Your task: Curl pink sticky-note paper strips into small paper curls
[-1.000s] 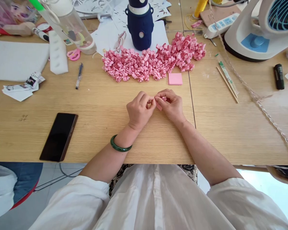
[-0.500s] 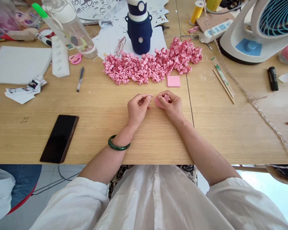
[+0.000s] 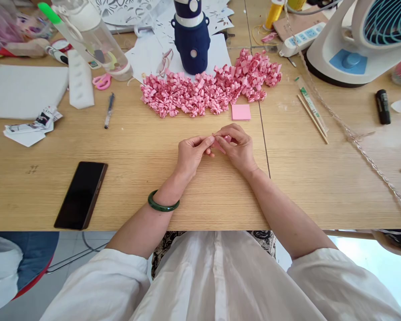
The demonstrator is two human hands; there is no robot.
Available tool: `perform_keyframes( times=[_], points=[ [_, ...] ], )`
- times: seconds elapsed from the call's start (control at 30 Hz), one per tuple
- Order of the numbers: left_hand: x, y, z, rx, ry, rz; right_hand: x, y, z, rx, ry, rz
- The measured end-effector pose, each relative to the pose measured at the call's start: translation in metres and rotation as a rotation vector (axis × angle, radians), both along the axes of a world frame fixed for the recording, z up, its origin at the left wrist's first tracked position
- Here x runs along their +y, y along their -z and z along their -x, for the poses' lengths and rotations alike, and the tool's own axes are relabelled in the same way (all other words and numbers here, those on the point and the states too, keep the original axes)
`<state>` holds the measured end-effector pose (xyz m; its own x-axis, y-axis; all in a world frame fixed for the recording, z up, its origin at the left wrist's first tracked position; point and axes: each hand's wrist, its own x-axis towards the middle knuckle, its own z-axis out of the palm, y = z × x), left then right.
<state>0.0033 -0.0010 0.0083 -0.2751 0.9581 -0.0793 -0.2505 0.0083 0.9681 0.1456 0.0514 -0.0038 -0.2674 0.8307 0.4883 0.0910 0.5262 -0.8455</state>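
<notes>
Your left hand (image 3: 192, 154) has closed the gap to your right hand (image 3: 239, 145), so both seem to work one piece; your right pinches the pink paper (image 3: 219, 146), near the pink stack (image 3: 241, 112) on the worktop (image 3: 143, 151); whether your left grips it, I can't tell.

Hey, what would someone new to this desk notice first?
Probably the long heap of pink curls, spread in front of the dark blue bottle. Nearer the camera, the left hand and right hand meet at the fingertips, the right holding a pink piece. A green bangle circles the left forearm.
</notes>
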Motion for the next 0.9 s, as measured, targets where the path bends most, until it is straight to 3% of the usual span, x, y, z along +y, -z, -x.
perform_keyframes(
  times=[0.27, 0.6, 0.9],
  points=[
    [-0.001, -0.003, 0.0, 0.016, 0.004, -0.041, 0.0, -0.004, -0.003, -0.056, -0.035, 0.09],
    [-0.001, 0.004, 0.006, 0.314, -0.07, -0.106, -0.002, -0.008, -0.001, -0.08, -0.041, 0.237],
    [-0.001, 0.003, 0.004, 0.323, -0.125, -0.116, -0.003, -0.011, 0.002, -0.026, -0.046, 0.301]
  ],
)
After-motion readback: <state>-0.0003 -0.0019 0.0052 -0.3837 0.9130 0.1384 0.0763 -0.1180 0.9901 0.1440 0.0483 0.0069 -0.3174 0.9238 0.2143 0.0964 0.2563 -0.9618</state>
